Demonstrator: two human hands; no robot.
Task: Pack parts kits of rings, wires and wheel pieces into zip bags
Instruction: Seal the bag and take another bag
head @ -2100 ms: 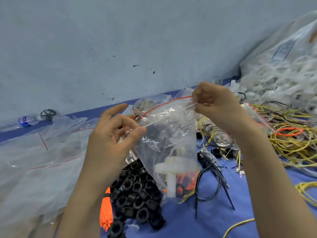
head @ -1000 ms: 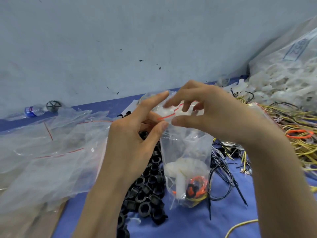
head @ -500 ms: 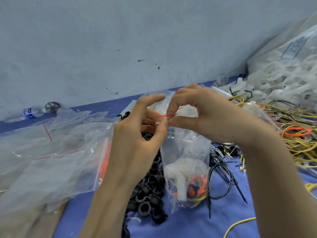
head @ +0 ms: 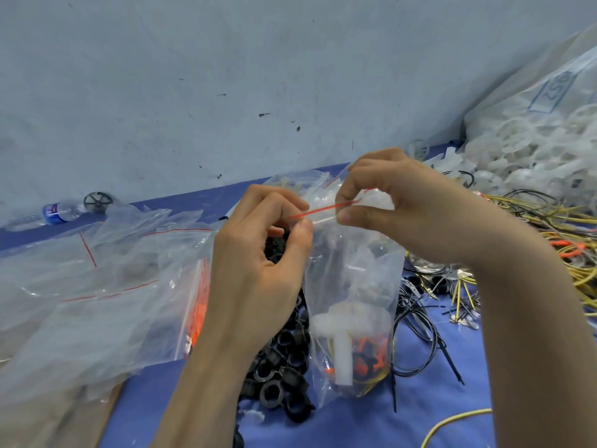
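Left hand (head: 258,270) and right hand (head: 407,215) each pinch the zip bag (head: 355,279) at its red seal (head: 323,209) — sack label (head: 554,88) ends "52".

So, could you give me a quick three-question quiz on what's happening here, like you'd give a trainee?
1. True or false: the left hand and the right hand both pinch the zip bag at its red seal strip.
2. What is heaped beside the bag, below the left hand? A) black rings B) coins C) screws
3. Fill in: the white wheel piece sits at the bag's ____.
Key: 1 true; 2 A; 3 bottom.
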